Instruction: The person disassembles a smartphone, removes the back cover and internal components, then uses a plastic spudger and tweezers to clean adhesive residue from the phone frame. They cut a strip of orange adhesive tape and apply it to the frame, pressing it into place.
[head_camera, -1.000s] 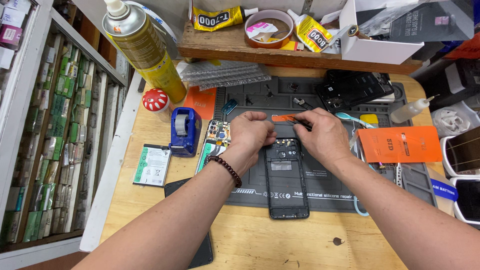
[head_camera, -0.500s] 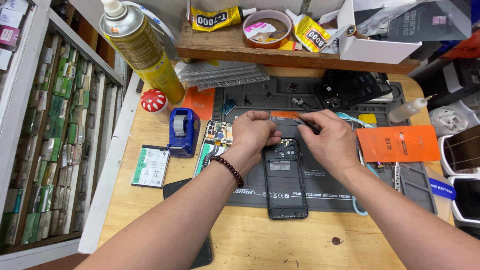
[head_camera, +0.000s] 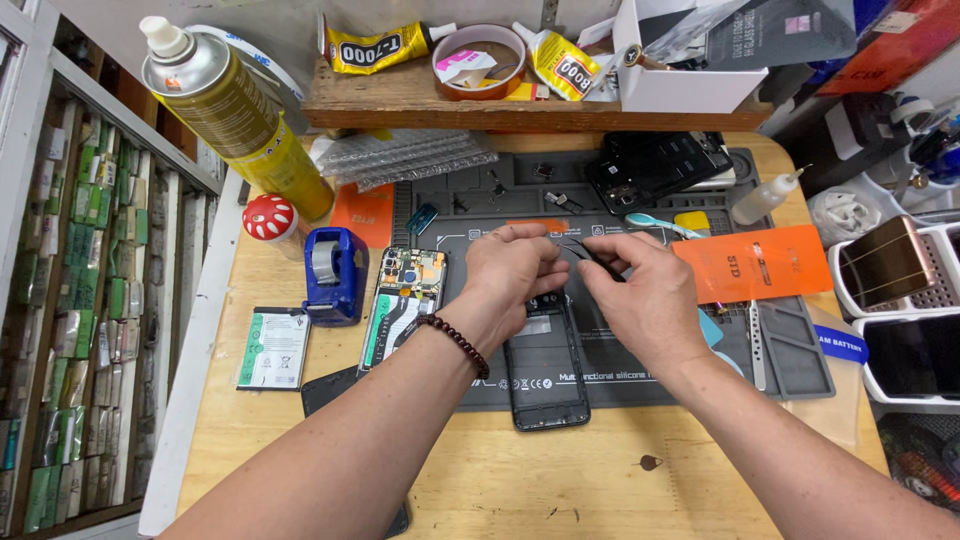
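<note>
A black phone frame (head_camera: 546, 372) lies open on the grey silicone repair mat (head_camera: 640, 362). Both my hands hover over its top end. My left hand (head_camera: 515, 270), with a dark bead bracelet on its wrist, has its fingers pinched together above the frame's upper edge. My right hand (head_camera: 640, 290) grips thin black tweezers (head_camera: 578, 250) whose tips point left toward the left fingers. What sits between the fingertips is too small to tell. A second opened phone (head_camera: 404, 300) with exposed circuit boards and green flex lies just left of my left hand.
A blue tape dispenser (head_camera: 334, 272), a white battery (head_camera: 274, 348) and a yellow spray can (head_camera: 234, 118) stand at the left. A wooden shelf (head_camera: 420, 104) holds glue tubes and a tape roll. Orange card (head_camera: 752, 264), a small dropper bottle (head_camera: 762, 198) and trays of phones (head_camera: 900, 300) lie right.
Both hands have risen slightly off the phone frame and come closer together, with the tweezers now meeting the left fingertips above the frame's top.
</note>
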